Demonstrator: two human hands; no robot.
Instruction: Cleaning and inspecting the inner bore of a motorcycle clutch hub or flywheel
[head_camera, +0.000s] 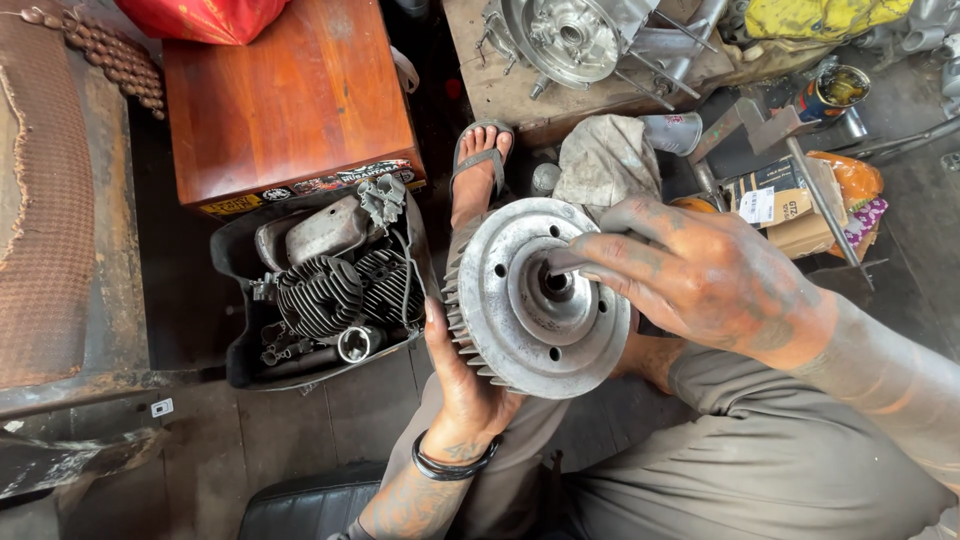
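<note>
- The wooden box (290, 95) stands on the floor to your upper left, a red bag (200, 18) lying on its far edge.
- Just below it, a black tray (240, 355) holds finned engine cylinders (320, 295) and other metal parts.
- The finned flywheel (535, 300) sits over your knee, face tilted up toward you, in front of your sandalled foot (480, 165).
- Your right hand (700, 275) rests on top of the flywheel, fingers pinched around a small metal tool (565, 262) pointed into its centre hub.
- Your left hand (465, 385) cups the flywheel's lower finned rim from beneath, fingers wrapped loosely, a black wristband (450, 465) on the wrist.
</note>
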